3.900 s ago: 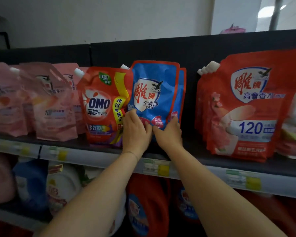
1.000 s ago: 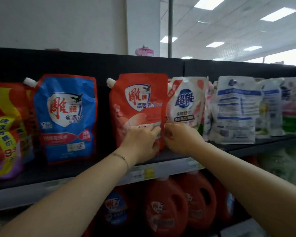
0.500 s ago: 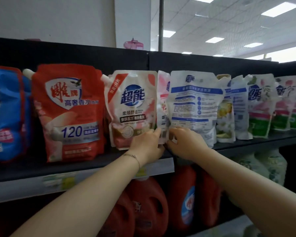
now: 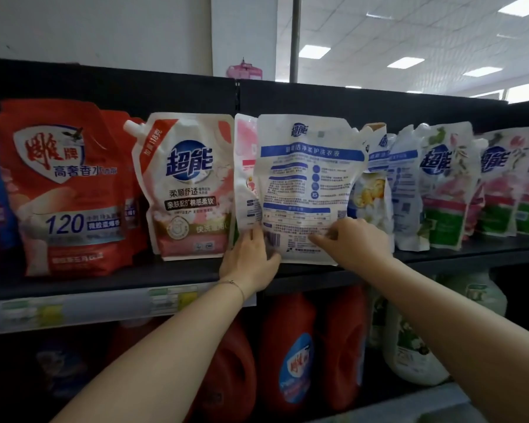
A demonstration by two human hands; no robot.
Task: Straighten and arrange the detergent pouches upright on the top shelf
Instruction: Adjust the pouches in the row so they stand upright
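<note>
A white pouch with blue print [image 4: 306, 178], its back side facing me, stands on the black top shelf [image 4: 180, 274]. My left hand [image 4: 249, 259] holds its lower left corner, thumb on the front. My right hand [image 4: 350, 244] pinches its lower right part. Just behind it on the left, a pink-and-white pouch [image 4: 245, 166] shows edge-on. Further left stand a white-and-pink pouch with a spout [image 4: 185, 184] and a red pouch [image 4: 64, 184]. On the right, several white, green and pink pouches [image 4: 443, 184] lean unevenly against each other.
Price labels [image 4: 168, 300] run along the shelf's front rail. Red detergent jugs [image 4: 287, 355] and a white jug [image 4: 409, 346] fill the lower shelf. A black back panel [image 4: 348, 102] closes off the top shelf behind the pouches.
My view and both hands have shifted right along the shelf, from the blue and red pouches to the white ones. My hands now hold the back-facing white pouch lower and wider apart.
</note>
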